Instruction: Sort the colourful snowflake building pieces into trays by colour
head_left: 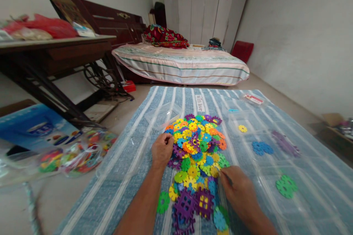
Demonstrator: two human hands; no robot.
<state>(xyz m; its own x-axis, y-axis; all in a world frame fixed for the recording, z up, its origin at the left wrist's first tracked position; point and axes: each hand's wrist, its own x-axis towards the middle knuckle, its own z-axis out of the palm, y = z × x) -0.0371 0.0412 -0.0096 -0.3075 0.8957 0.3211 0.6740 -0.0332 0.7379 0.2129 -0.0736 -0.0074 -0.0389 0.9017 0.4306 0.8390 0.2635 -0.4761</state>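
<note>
I am sorting the pile of plastic snowflake pieces (197, 150) on the striped cloth (132, 161) in front of me. My left hand (162, 149) is curled closed at the pile's left edge; my right hand (237, 188) pinches a yellow piece (214, 171) at the near right. Next, I think, a careful lift is needed.

My left hand (162, 149) and right hand (237, 190) are bare, with no gloves, rings or watch showing. Both forearms are uncovered as far as the bottom edge of the view, so no sleeve is visible on either.
</note>
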